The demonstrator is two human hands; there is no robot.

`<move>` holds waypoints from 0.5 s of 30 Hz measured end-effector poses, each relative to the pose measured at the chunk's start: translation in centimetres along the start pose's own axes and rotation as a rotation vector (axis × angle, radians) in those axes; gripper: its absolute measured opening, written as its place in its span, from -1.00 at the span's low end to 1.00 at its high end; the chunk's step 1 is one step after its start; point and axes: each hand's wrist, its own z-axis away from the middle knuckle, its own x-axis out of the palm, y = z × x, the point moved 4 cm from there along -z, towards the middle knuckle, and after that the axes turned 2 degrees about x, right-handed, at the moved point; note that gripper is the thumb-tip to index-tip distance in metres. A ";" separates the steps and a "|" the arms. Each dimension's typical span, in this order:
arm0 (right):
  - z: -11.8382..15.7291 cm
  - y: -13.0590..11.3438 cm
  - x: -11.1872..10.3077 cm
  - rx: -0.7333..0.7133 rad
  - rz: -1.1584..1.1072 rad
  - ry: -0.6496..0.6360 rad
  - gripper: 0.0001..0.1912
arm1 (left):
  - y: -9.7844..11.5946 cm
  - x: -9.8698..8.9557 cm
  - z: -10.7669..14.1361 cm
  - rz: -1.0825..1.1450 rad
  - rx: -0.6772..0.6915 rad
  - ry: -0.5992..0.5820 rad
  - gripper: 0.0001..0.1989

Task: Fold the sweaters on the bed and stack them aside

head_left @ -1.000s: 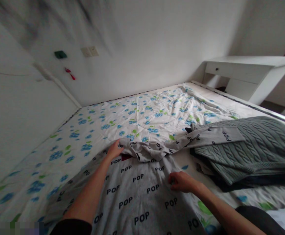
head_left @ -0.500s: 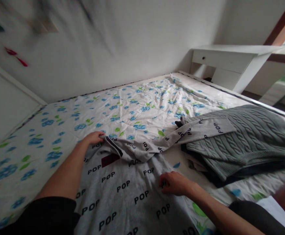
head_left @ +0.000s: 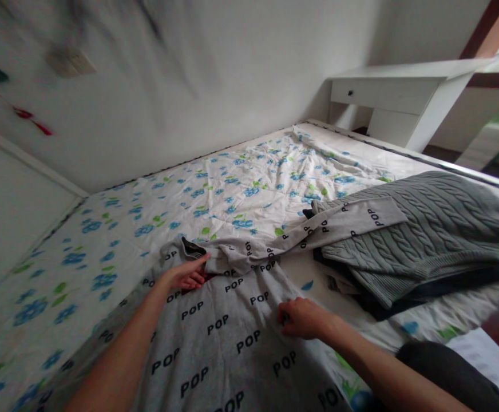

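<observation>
A light grey garment printed with POP [head_left: 228, 320] lies spread in front of me, its right sleeve stretched over a grey cable-knit sweater [head_left: 421, 240]. My left hand [head_left: 189, 273] rests on the garment just below its dark-lined collar [head_left: 193, 249], fingers apart, the index finger pointing right. Beneath those fingers a dark red patch partly shows. At the garment's right edge is my right hand [head_left: 298, 317], its fingers curled and pinching the cloth there.
The bed [head_left: 249, 177] has a white sheet with blue flowers. Dark folded clothes lie under the sweater. Beyond the bed's far right edge stands a white desk [head_left: 387, 94]. A white paper [head_left: 485, 363] lies at lower right.
My left hand has let go of the cloth at the collar's left side and moved right and down, its fingers opening. The garment's left part now lies spread out; my right hand has barely moved.
</observation>
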 end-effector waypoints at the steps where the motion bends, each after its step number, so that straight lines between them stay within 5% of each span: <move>1: 0.0 -0.1 -0.1 -0.004 -0.002 0.001 -0.58 | 0.1 1.6 0.4 0.067 -0.008 -0.161 -0.35; 3: 0.1 -0.2 -0.2 -0.008 -0.008 0.001 -0.57 | 0.8 3.7 0.7 0.179 0.008 -0.337 -0.43; 4: 0.2 -0.2 -0.3 -0.009 -0.011 -0.001 -0.57 | 1.7 3.9 0.5 0.232 0.069 -0.331 -0.48; 7: 0.2 -0.3 -0.6 -0.009 -0.005 -0.007 -0.56 | 5.8 2.5 -1.3 0.423 0.276 -0.119 -0.53; 11: 0.2 -0.3 -0.8 -0.005 0.000 -0.010 -0.58 | 11.1 0.0 -4.3 0.365 0.332 0.200 -0.65; 15: 0.1 -0.4 -0.6 -0.011 0.007 -0.031 -0.54 | 12.7 -0.2 -4.4 0.070 0.425 -0.023 -0.63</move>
